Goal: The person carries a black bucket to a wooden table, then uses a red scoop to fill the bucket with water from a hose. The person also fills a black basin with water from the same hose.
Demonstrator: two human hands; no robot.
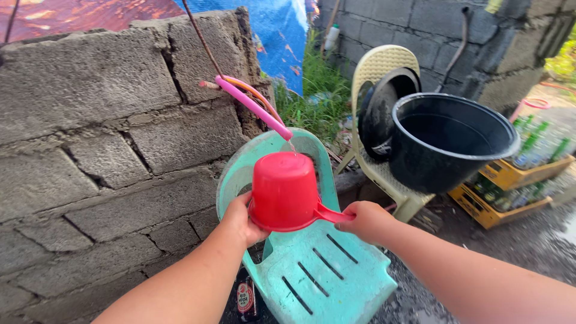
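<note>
Red dipper (283,189) held inverted between both hands, base up, mouth down, above the seat of a teal plastic chair (324,270); right hand (367,219) closed in a fist round the dipper's handle, which juts sideways from the rim; left hand (241,219) pressed against the opposite side of the rim, fingers hidden behind the dipper, so their spread cannot be told.

Pink hose (252,107) slants down from the block wall (102,150) and ends just above the dipper's upturned base; a thin trickle of water shows at its tip.

Edges: chair backrest directly behind the dipper, close; block wall just beyond the left hand, hemming that side; slotted seat below both hands, open and bare.

Beyond the right hand, well apart: a black tub (447,141) resting tilted on a cream chair (384,72), a dark round lid leaning behind it; further out, yellow crates (510,174) of green bottles. A brown bottle (246,299) stands on the ground below the left forearm, beside the teal chair.
</note>
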